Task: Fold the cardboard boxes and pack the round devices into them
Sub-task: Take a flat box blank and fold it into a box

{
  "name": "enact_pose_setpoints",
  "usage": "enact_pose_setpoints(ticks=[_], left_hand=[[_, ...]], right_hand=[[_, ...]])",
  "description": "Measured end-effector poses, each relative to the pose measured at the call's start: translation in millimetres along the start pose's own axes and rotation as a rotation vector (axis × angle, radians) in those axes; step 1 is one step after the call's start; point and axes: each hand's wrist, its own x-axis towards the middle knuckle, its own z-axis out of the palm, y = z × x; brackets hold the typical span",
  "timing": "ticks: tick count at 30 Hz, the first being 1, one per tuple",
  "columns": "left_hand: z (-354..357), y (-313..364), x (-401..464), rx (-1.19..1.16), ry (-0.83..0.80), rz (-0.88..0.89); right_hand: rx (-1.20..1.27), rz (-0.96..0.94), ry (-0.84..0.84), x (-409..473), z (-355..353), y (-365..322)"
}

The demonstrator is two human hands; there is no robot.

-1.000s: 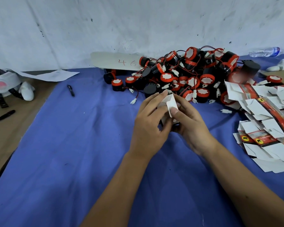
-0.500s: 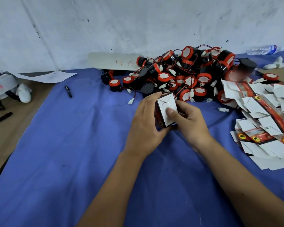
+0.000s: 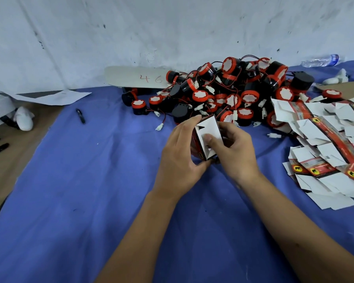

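Observation:
A small red and white cardboard box (image 3: 209, 130) is held above the blue cloth, its white end flaps facing me. My left hand (image 3: 179, 154) grips its left side, fingers over the top edge and thumb under the bottom. My right hand (image 3: 234, 154) holds the right side, its thumb pressing on the white flap. A heap of round black and red devices (image 3: 229, 92) with thin wires lies just behind the box. Flat unfolded box blanks (image 3: 325, 148) are piled at the right.
The blue cloth (image 3: 90, 190) covers the table; a brown surface (image 3: 6, 160) shows at the left with a black pen (image 3: 80, 116) near it. A white board marked 46 (image 3: 135, 77) leans on the wall. A plastic bottle (image 3: 320, 60) lies at the far right.
The box's end flaps went from sticking up loose to lying folded flat over the end. The box and both hands have shifted slightly nearer to me, the right thumb now on the flap.

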Motion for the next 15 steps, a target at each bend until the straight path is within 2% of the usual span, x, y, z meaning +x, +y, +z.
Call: enact_pose_setpoints(ticks=[5,11,15], left_hand=[[-1,-1,0,-0.027,-0.009,-0.035],[-5,1,3,-0.150,0.027,-0.061],[-4,3,2,-0.168,-0.001,-0.053]], right_hand=[[0.017,-0.012,0.003,1,-2,-1],[0.441,0.182,-0.330,9,-22,-6],[0.488,0.200,-0.308,10,-21,-4]])
